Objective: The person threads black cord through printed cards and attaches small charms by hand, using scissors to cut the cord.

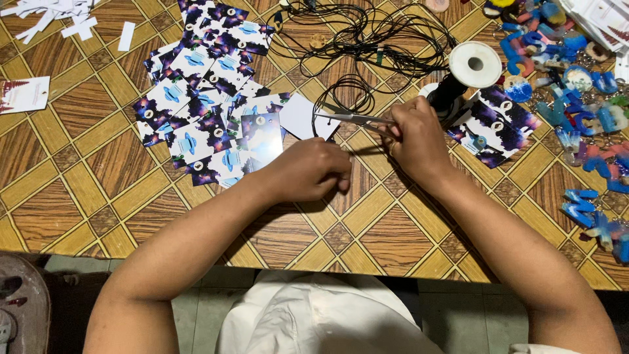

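My right hand (pixel 414 137) grips a pair of scissors (pixel 354 118) whose blades point left over the table. A loop of thin black cord (pixel 344 88) runs from the blades up to a tangled heap of cord. My left hand (pixel 309 169) is closed just below the blades, pinching something too small to make out, likely the cord's end. A spool with a white flange (pixel 473 65) wound with black cord stands right beside my right hand.
A spread of purple and blue printed cards (pixel 209 98) lies left of my hands. Several blue and pink letter-shaped keychains (pixel 576 111) are heaped at the right. White paper strips (pixel 59 16) lie at the far left corner. The patterned tabletop (pixel 78 170) ends near my body.
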